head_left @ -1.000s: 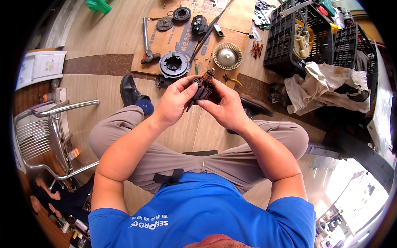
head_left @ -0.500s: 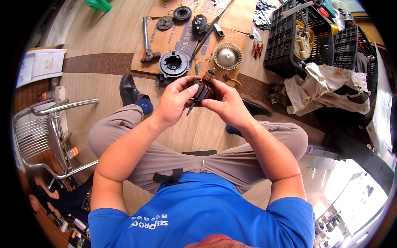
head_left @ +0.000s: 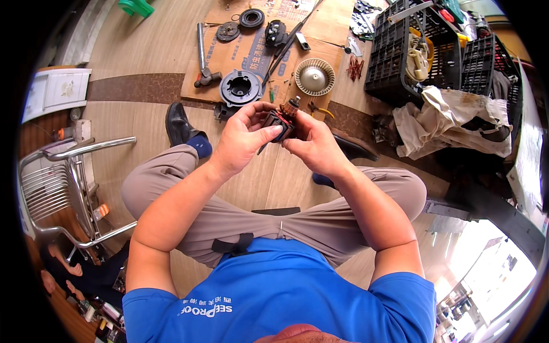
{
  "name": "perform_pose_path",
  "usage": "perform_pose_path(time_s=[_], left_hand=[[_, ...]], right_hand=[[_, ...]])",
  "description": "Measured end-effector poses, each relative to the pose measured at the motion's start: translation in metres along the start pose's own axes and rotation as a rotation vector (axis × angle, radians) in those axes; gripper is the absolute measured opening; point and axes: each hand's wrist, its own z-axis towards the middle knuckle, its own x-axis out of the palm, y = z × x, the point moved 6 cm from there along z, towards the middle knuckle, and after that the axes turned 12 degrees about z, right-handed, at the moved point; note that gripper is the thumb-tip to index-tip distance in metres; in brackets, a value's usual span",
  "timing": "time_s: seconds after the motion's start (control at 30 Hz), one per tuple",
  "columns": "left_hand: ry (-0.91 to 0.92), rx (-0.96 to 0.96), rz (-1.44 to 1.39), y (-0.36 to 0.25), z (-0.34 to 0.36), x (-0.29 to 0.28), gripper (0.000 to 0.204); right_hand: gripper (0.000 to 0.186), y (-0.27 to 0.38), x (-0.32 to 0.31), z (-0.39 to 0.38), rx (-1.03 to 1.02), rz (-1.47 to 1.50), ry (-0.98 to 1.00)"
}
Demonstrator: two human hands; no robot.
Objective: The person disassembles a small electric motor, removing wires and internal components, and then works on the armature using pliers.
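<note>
My left hand and my right hand grip a motor armature with a dark laminated core, copper windings and a shaft tipped upward; my left thumb lies across the core. Just beyond, on a cardboard sheet, are a round housing with a hollow middle, a ribbed fan wheel, a hammer and yellow-handled pliers. Black round parts lie farther back. Part of the armature is hidden under my fingers.
Black crates with cloth draped by them stand right, near loose red pieces. A metal chair frame is left, a green stool upper left, a person in dark clothing lower left. My folded legs surround my hands.
My left thumb has moved down across the armature, and the armature has turned slightly in my fingers. The tip of my right thumb has shifted a little to the right.
</note>
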Motion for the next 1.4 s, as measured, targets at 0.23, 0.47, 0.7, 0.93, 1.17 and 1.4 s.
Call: perform_pose_path(time_s=[0.23,0.47,0.7,0.93,1.17,1.4], left_hand=[[-0.017,0.096,0.115,-0.009,-0.001,0.002,0.044],[-0.044,0.082,0.175,-0.013,-0.004,0.003,0.045],[-0.032,-0.024,0.056,-0.01,-0.001,0.001,0.041],[-0.032,-0.097,-0.039,-0.004,0.0,0.002,0.036],[-0.057,-0.141,-0.028,-0.004,-0.003,-0.001,0.03],[-0.051,-0.131,0.048,-0.002,-0.003,-0.005,0.031]], right_hand=[[0.046,0.011,-0.002,-0.001,-0.146,-0.357,-0.017],[0.044,0.035,-0.001,-0.001,-0.163,-0.77,0.037],[0.051,0.018,-0.001,0.001,-0.005,-0.115,0.109],[0.05,0.011,-0.005,0.002,0.025,-0.089,0.08],[0.048,0.017,-0.002,0.0,0.092,-0.131,0.04],[0.042,0.017,-0.002,-0.002,0.185,-0.118,0.023]])
